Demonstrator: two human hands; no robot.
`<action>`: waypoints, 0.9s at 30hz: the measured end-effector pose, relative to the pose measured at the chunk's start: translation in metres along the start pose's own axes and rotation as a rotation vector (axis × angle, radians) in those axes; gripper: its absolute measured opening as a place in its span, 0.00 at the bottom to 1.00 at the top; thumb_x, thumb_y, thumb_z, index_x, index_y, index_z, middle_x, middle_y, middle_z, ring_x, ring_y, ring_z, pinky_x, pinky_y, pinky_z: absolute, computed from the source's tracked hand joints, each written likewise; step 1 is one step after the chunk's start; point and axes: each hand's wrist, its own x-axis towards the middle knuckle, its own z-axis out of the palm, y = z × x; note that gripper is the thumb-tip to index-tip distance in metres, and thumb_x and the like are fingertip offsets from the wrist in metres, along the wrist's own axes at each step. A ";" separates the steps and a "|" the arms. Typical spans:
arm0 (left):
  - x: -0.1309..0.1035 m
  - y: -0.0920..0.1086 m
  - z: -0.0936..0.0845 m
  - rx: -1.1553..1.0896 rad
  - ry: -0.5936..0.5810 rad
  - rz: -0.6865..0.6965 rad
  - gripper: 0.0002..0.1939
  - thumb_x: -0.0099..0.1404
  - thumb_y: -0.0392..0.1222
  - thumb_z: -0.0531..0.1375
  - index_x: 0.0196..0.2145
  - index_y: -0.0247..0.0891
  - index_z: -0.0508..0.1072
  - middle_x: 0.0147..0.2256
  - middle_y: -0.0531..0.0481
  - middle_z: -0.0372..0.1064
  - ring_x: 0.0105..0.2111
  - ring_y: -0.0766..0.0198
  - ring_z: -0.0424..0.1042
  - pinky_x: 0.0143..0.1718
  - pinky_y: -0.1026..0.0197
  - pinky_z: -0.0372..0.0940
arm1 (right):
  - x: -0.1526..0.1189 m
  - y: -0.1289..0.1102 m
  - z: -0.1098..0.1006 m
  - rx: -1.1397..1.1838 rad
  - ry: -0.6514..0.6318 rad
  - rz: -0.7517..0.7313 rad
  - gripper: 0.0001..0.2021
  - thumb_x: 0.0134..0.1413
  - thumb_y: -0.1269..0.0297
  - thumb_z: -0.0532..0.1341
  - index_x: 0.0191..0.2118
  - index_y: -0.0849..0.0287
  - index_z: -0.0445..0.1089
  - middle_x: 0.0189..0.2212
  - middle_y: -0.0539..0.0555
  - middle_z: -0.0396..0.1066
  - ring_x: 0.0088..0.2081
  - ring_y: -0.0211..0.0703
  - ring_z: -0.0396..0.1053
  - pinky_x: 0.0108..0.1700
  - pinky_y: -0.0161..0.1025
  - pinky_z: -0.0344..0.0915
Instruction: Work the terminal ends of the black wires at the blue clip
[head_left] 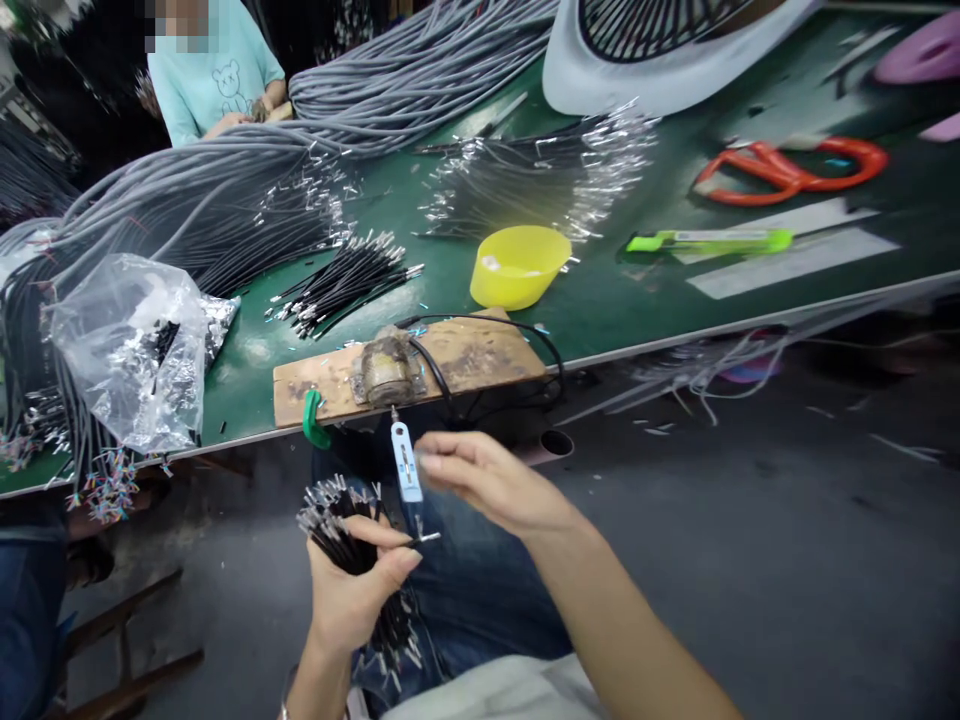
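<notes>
My left hand (352,585) is closed around a bundle of short black cables (337,540) with silvery, stripped-looking ends. Between its thumb and index finger one cable's end (429,538) sticks out to the right. Just above it, a light-blue flat plastic piece with a slot (406,462) hangs from the shaft of a small, grimy motor (388,368). My right hand (487,475) is beside the blue piece, fingers stretched out and apparently holding nothing; its fingertips are slightly blurred. Whether they touch the blue piece is hard to see.
The motor sits on a wooden board (495,350) at the green table's edge, with a green clamp (315,420). Around lie black cables (349,285), a yellow ring-shaped container (520,268), scissors (795,172), a cutter knife (709,241) and a plastic bag (131,340). Another person (214,75) sits opposite.
</notes>
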 end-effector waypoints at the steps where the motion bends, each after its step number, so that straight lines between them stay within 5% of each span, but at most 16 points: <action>1: 0.002 -0.001 -0.003 0.015 -0.001 0.005 0.13 0.30 0.45 0.74 0.11 0.39 0.74 0.12 0.51 0.66 0.16 0.65 0.65 0.19 0.63 0.62 | 0.004 -0.003 0.003 0.003 0.060 -0.055 0.18 0.37 0.48 0.67 0.21 0.61 0.70 0.17 0.46 0.62 0.21 0.33 0.56 0.25 0.32 0.53; 4: 0.003 -0.007 -0.005 0.042 0.068 0.132 0.12 0.34 0.44 0.73 0.13 0.40 0.74 0.14 0.52 0.66 0.16 0.67 0.65 0.18 0.64 0.61 | 0.014 -0.008 0.016 0.004 0.119 -0.160 0.22 0.36 0.43 0.65 0.21 0.61 0.72 0.19 0.49 0.66 0.24 0.36 0.60 0.28 0.34 0.56; 9: -0.004 -0.018 0.010 -0.072 0.177 0.327 0.11 0.46 0.48 0.69 0.22 0.40 0.76 0.18 0.56 0.62 0.12 0.75 0.54 0.12 0.68 0.48 | 0.021 0.002 0.031 0.153 0.111 -0.133 0.22 0.39 0.42 0.64 0.23 0.61 0.74 0.20 0.51 0.69 0.23 0.37 0.62 0.28 0.34 0.59; 13: -0.007 -0.024 0.013 -0.115 0.169 0.280 0.13 0.48 0.50 0.67 0.23 0.37 0.73 0.17 0.56 0.60 0.11 0.76 0.51 0.12 0.67 0.46 | 0.012 0.015 0.026 0.222 -0.014 -0.120 0.26 0.32 0.41 0.66 0.30 0.60 0.75 0.23 0.53 0.72 0.26 0.38 0.67 0.29 0.35 0.63; 16: -0.007 -0.028 0.007 -0.112 0.164 0.231 0.15 0.49 0.52 0.66 0.20 0.38 0.70 0.11 0.59 0.54 0.10 0.76 0.49 0.11 0.68 0.47 | 0.000 0.024 0.025 0.178 -0.041 -0.151 0.25 0.26 0.51 0.73 0.35 0.57 0.75 0.29 0.52 0.75 0.32 0.41 0.71 0.35 0.36 0.66; 23: 0.004 -0.027 -0.011 -0.094 -0.003 -0.087 0.20 0.38 0.54 0.70 0.12 0.37 0.68 0.06 0.60 0.50 0.06 0.73 0.53 0.08 0.67 0.52 | -0.015 0.035 0.028 -0.061 0.358 -0.325 0.08 0.38 0.64 0.70 0.29 0.56 0.75 0.23 0.51 0.73 0.25 0.41 0.69 0.30 0.36 0.66; 27: -0.006 -0.032 0.001 -0.182 0.139 0.055 0.18 0.45 0.53 0.68 0.18 0.36 0.70 0.08 0.61 0.50 0.08 0.76 0.50 0.10 0.69 0.48 | -0.017 0.031 0.026 -0.247 0.274 -0.472 0.07 0.42 0.65 0.67 0.32 0.56 0.75 0.26 0.52 0.72 0.29 0.42 0.68 0.33 0.38 0.65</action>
